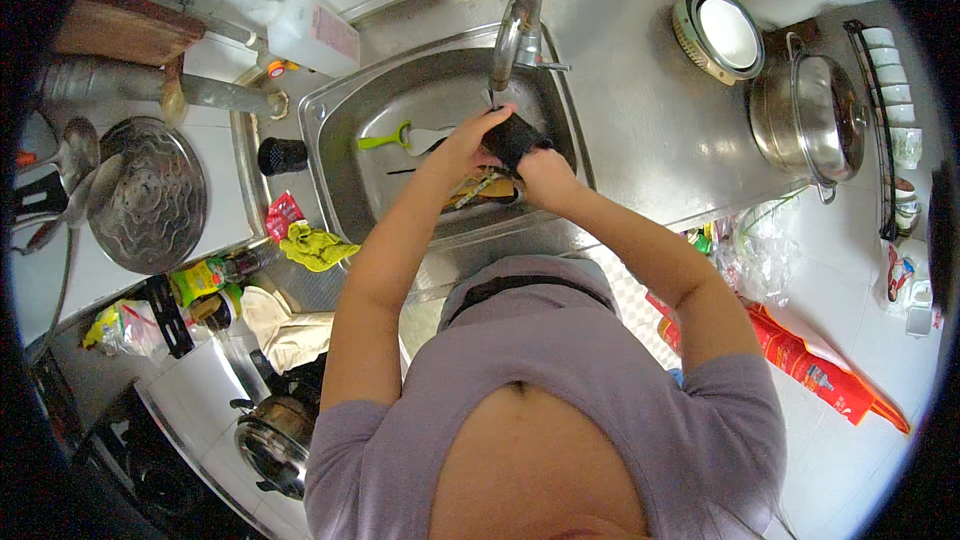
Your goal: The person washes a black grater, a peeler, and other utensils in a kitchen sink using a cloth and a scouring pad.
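Observation:
Over the steel sink basin (375, 199), both hands are on a black, roughly cylindrical object (514, 141). My left hand (471, 141) grips it from the left, thumb along its upper end. At its lower right end, my right hand (546, 174) is closed against it; whether the fingers reach inside is hidden. The curved metal faucet (516, 30) ends just above my left thumb. In the basin lie a green-handled peeler (386, 139) and, beneath my hands, a yellowish item (484, 193) that is partly covered.
A black perforated cup (283, 156) and a yellow-green cloth (316, 246) are left of the basin. Behind them stands a white plastic jug (313, 34). Stacked bowls (724, 34) and a lidded steel pot (806, 116) occupy the right counter. A round steel steamer plate (148, 195) leans at far left.

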`<state>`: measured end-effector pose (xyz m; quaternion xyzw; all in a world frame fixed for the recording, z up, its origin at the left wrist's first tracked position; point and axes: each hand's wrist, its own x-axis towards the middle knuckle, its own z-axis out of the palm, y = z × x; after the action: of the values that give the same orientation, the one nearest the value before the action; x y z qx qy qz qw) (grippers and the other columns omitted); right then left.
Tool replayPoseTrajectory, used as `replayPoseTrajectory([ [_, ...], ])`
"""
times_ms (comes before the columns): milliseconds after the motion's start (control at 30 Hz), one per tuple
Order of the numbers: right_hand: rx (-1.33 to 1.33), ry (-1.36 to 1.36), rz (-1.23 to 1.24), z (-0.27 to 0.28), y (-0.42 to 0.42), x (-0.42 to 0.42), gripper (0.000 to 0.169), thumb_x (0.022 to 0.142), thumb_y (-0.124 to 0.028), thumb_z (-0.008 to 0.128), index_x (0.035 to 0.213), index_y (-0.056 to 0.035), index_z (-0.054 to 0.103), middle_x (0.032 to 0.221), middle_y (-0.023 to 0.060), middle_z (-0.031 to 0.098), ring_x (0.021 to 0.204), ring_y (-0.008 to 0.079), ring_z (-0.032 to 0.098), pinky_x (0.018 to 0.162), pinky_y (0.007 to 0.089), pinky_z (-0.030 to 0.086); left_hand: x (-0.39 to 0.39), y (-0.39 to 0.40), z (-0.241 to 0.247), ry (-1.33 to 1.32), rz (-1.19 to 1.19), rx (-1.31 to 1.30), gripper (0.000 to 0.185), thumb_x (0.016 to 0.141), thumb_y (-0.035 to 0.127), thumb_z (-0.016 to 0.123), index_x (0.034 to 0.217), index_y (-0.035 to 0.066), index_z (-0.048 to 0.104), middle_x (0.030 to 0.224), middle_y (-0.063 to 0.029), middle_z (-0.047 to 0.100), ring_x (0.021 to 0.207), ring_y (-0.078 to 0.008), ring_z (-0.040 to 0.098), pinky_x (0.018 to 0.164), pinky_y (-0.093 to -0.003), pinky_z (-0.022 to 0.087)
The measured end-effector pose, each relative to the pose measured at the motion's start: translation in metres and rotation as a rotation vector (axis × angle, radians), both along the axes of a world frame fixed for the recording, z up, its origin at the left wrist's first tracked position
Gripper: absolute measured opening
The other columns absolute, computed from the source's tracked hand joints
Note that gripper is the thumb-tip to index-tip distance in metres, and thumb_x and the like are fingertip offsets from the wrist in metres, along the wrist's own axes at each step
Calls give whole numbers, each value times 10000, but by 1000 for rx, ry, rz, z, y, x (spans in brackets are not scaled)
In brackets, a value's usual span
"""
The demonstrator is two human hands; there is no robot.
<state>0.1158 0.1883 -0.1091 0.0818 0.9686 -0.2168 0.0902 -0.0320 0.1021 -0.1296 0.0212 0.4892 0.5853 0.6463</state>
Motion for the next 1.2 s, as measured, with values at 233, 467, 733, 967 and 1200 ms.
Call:
replayPoseTrajectory([
  [233, -815, 100, -364, 22, 0, -20, 192, 697, -66, 665, 854, 30, 611, 764, 193, 611, 693, 266, 629, 659, 347, 514, 14, -2, 15, 82, 333, 118, 376, 785, 263, 657, 1088, 61, 563, 938, -73, 580, 811, -207, 597, 683, -332, 516],
  [467, 11, -132, -63, 3, 10, -26, 221, 729, -124, 661, 875, 33, 607, 805, 186, 633, 727, 322, 633, 658, 384, 535, -9, 6, 1, -123, 102, -142, 378, 810, 367, 615, 1055, 84, 560, 954, -72, 608, 835, -215, 615, 661, -368, 532],
  [733, -892, 115, -360, 24, 1, -28, 277, 802, -166, 643, 992, 26, 578, 838, 99, 635, 715, 214, 637, 586, 324, 541, 11, 4, 20, 13, 340, 92, 341, 790, 283, 655, 1029, 71, 534, 895, -72, 587, 783, -196, 602, 643, -328, 533],
  [967, -169, 77, -167, 5, 2, -15, 325, 777, -274, 648, 893, 26, 605, 717, 182, 624, 669, 316, 628, 618, 394, 507, 0, -3, 0, -122, 6, 6, 431, 769, 445, 652, 1013, 99, 568, 877, -64, 612, 774, -200, 619, 655, -324, 530],
  [1200, -593, -25, -246, 22, -5, -30, 318, 767, -234, 656, 924, 34, 584, 904, 196, 608, 745, 291, 626, 625, 364, 518, 6, -4, 6, 221, 266, -35, 335, 782, 339, 642, 1003, 98, 569, 872, -56, 610, 721, -206, 621, 589, -330, 536],
])
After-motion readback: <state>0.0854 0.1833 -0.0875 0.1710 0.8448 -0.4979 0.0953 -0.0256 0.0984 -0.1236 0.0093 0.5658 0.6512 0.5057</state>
